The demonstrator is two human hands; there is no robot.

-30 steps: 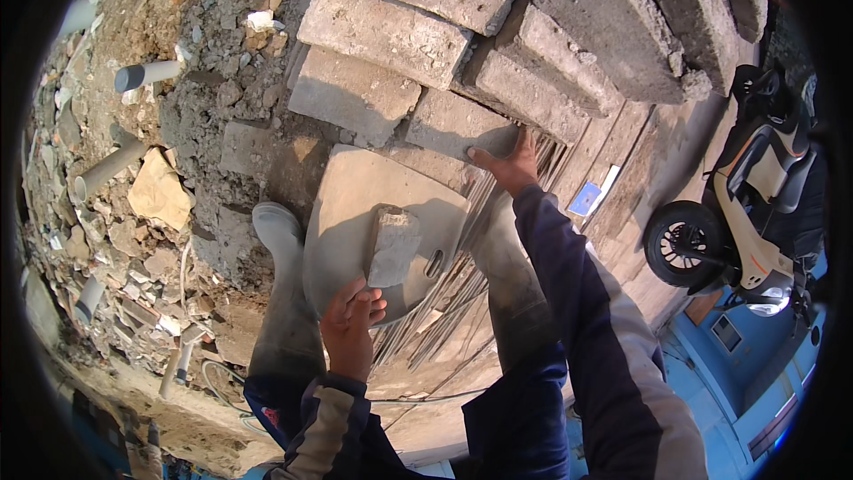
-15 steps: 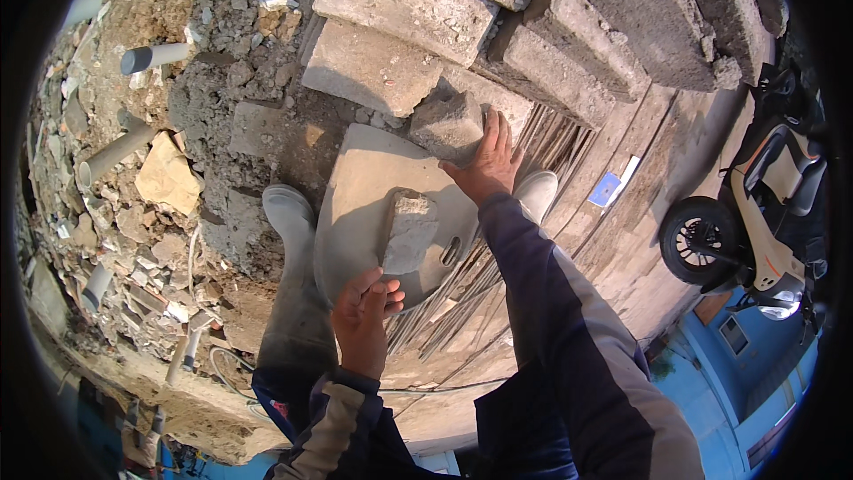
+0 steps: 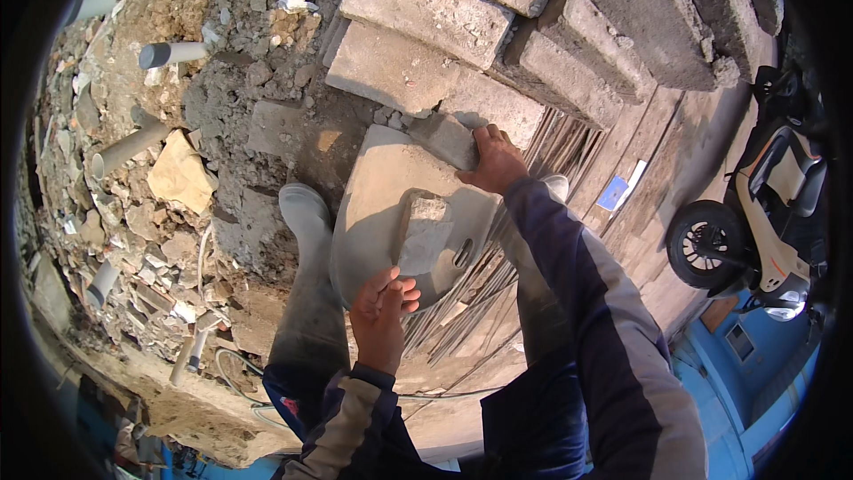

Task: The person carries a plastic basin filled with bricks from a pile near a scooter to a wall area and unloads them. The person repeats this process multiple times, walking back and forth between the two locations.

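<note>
A grey plastic board [image 3: 364, 187] with a rounded outline and a hand slot lies between my boots. On it rests a broken concrete block piece [image 3: 425, 236]. My right hand [image 3: 496, 162] grips the end of another broken concrete block [image 3: 447, 140] at the board's far edge, thumb on the near side and fingers over the far one. That block sits tilted against the board's rim. My left hand [image 3: 382, 324] hovers by the board's near edge, just below the first piece; its fingers are loosely bent and apart, with nothing seen in them.
Stacked concrete blocks [image 3: 426, 13] rise beyond the board. Rubble with pipe stubs [image 3: 173, 55] covers the left side. Thin rods [image 3: 471, 316] lie on wooden planks [image 3: 653, 156] under and right of the board. A motorbike [image 3: 764, 213] stands at far right.
The block under my right hand has tipped and lowered towards the board, and the hand's fingers have closed further round it. My left hand stays near the board's edge. The view has shifted slightly.
</note>
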